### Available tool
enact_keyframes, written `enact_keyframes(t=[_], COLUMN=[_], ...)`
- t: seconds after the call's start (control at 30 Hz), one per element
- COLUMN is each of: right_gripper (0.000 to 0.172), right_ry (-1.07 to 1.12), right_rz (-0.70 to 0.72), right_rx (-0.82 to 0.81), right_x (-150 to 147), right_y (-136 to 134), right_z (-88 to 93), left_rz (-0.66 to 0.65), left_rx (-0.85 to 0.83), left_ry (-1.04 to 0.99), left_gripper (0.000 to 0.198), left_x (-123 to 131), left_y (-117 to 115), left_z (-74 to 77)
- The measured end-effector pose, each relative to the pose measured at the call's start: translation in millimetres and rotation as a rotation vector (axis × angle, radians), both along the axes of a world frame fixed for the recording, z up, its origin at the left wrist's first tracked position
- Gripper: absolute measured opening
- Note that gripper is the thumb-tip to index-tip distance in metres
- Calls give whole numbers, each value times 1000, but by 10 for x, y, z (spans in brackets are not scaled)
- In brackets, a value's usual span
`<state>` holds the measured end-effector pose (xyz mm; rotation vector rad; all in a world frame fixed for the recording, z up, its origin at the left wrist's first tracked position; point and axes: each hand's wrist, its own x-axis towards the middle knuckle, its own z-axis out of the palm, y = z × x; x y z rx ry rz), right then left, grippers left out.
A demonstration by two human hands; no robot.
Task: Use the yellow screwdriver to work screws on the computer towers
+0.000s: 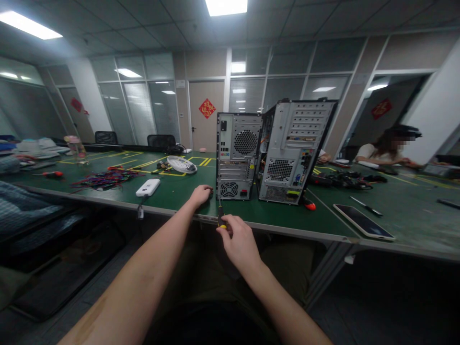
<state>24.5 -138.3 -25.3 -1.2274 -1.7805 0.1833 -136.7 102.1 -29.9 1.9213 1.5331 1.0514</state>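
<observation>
Yellow and black, a slim screwdriver (pixel 220 215) is pinched between thumb and fingers of the right hand (pixel 240 237), its shaft at the lower left corner of a grey metal computer tower (pixel 233 170). The left hand (pixel 202 194) is just beside that corner; its grip I cannot tell. Rightward stands a taller grey metal tower (pixel 289 153); left, a multicoloured cable tangle (pixel 108 178).

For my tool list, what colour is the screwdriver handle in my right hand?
The screwdriver handle is black with a yellow end; head view.
</observation>
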Motion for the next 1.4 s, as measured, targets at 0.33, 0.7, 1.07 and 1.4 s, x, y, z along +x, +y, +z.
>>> enact_keyframes(t=[0.33, 0.7, 1.07, 1.4], right_gripper=[16, 28, 22, 13], right_ry=[-4, -41, -48, 3], right_rz=[4, 2, -9, -4], right_rx=[33, 58, 41, 11], right_x=[14, 18, 5, 3], right_y=[-9, -11, -12, 1], right_z=[23, 29, 7, -1], left_rz=[-11, -20, -14, -14], left_rx=[7, 6, -6, -11], left_ry=[2, -23, -34, -38], left_gripper=[39, 39, 39, 39], left_x=[-9, -16, -5, -3], left_y=[60, 91, 56, 39], left_z=[-44, -74, -46, -35])
